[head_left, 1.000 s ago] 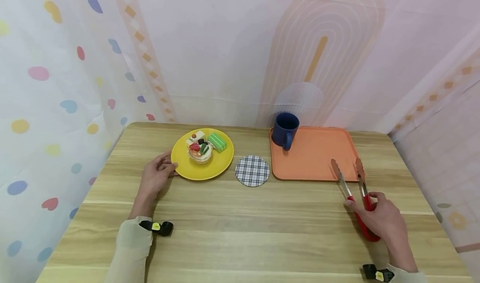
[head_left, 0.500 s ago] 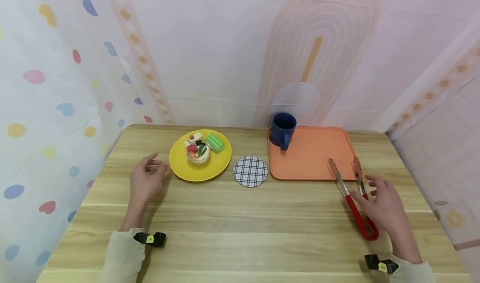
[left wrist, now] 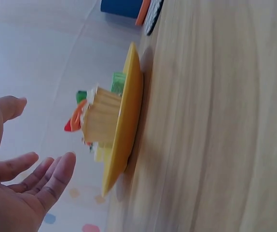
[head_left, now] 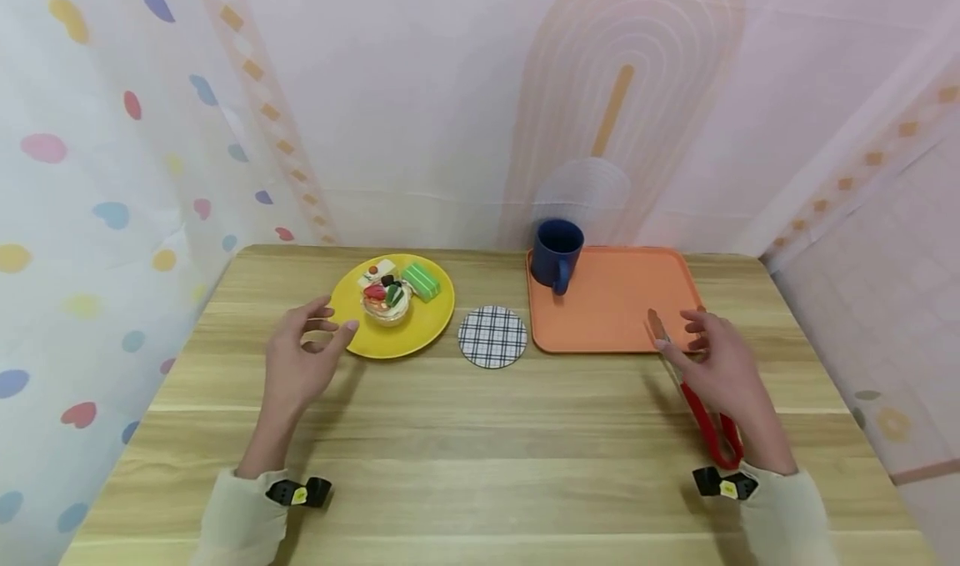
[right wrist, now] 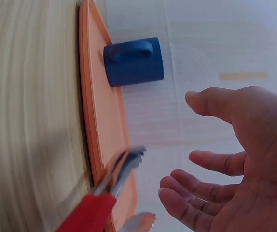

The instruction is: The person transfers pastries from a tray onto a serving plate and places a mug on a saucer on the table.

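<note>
My left hand (head_left: pixel 303 358) hovers at the left edge of a yellow plate (head_left: pixel 408 339), fingers loosely bent and holding nothing. The plate bears a cream-topped tart (head_left: pixel 386 303) with fruit, a green striped cake slice (head_left: pixel 422 282) and a small white cake piece (head_left: pixel 377 272). My right hand (head_left: pixel 716 362) is raised over red-handled tongs (head_left: pixel 701 416), its fingers relaxed with nothing between them. The tongs lie with their tips on the front right of an orange tray (head_left: pixel 607 316); the hand hides part of them in the head view.
A blue mug (head_left: pixel 557 253) stands upright at the tray's back left corner. Between plate and tray lies a round checked coaster (head_left: pixel 492 337). A patterned cloth (head_left: pixel 420 91) hangs behind the wooden table (head_left: pixel 495 466).
My left hand has let go of the plate's rim and lifted slightly. The right hand has released the tongs and risen above them toward the tray. The head view has shifted slightly.
</note>
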Tool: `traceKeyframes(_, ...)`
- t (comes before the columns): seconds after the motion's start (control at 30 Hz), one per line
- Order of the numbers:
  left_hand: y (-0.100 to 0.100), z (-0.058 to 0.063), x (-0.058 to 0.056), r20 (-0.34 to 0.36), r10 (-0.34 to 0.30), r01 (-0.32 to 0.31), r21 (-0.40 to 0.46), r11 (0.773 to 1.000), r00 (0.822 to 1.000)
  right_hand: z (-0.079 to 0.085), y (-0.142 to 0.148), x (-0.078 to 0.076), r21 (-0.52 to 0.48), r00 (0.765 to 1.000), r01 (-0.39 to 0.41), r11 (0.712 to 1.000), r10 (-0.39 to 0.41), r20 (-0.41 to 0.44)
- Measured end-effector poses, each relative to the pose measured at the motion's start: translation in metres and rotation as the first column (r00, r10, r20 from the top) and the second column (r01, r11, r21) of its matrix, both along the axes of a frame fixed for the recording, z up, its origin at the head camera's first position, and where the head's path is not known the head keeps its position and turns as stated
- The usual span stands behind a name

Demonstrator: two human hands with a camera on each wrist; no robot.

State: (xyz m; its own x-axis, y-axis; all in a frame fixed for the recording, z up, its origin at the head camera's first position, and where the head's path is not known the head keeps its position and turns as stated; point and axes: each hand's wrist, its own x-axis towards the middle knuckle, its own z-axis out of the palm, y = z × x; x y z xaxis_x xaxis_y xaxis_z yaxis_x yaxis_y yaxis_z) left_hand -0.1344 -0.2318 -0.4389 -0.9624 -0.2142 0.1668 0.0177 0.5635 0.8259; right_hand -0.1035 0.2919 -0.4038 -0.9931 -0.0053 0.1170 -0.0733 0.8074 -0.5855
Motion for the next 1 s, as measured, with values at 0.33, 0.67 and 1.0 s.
traceKeyframes(0.33,0.015,-0.001,0.006,-0.068,-0.08,0.079,-0.022,0.997,0.994,-0.007,-0.016,-0.022,-0.046,0.999,-0.041,0.998,0.041,-0.004)
traceKeyframes(0.67,0.04,-0.008,0.004,-0.083,-0.217,0.211,-0.075,0.975,0.973,-0.013,-0.026,-0.039,-0.106,0.997,-0.074,0.992,0.07,-0.039)
traceKeyframes(1.0,0.068,-0.013,0.005,0.003,-0.284,0.284,-0.009,0.959,0.959,-0.017,-0.037,-0.052,-0.168,0.997,-0.071,0.983,0.066,-0.033)
